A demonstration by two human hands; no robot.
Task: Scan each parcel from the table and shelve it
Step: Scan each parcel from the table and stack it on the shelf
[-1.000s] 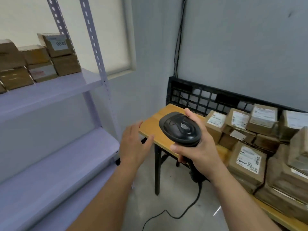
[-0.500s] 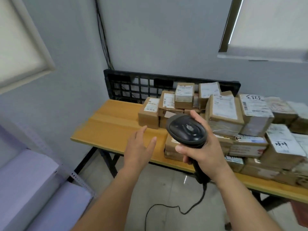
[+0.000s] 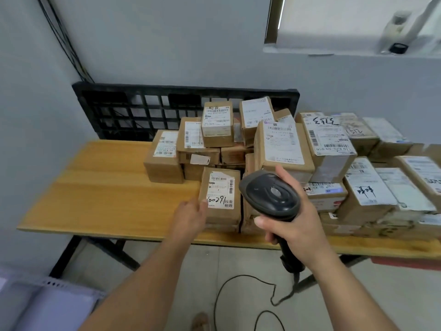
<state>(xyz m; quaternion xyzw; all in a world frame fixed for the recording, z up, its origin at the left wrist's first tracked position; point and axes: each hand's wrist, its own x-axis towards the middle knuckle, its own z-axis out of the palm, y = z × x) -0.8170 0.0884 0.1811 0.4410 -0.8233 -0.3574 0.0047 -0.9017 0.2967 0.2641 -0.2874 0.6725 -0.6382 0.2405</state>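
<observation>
Several brown cardboard parcels with white labels are piled on the wooden table [image 3: 100, 187]. The nearest parcel [image 3: 220, 197] lies at the pile's front left, label up with handwritten digits. My left hand [image 3: 189, 219] reaches to its left edge, fingertips touching the label corner; the fingers look fairly straight. My right hand [image 3: 296, 225] grips the handle of a black barcode scanner [image 3: 270, 195], whose head hovers just right of that parcel, over the pile's front.
A black plastic pallet [image 3: 119, 111] leans against the wall behind the table. The scanner's cable [image 3: 224, 295] loops on the floor below. A lilac shelf [image 3: 47, 304] corner shows at bottom left. The table's left half holds no parcels.
The view swung right from the shelving to the parcel table. My left hand moved forward onto the nearest parcel's edge. My right hand kept holding the scanner, now over the pile.
</observation>
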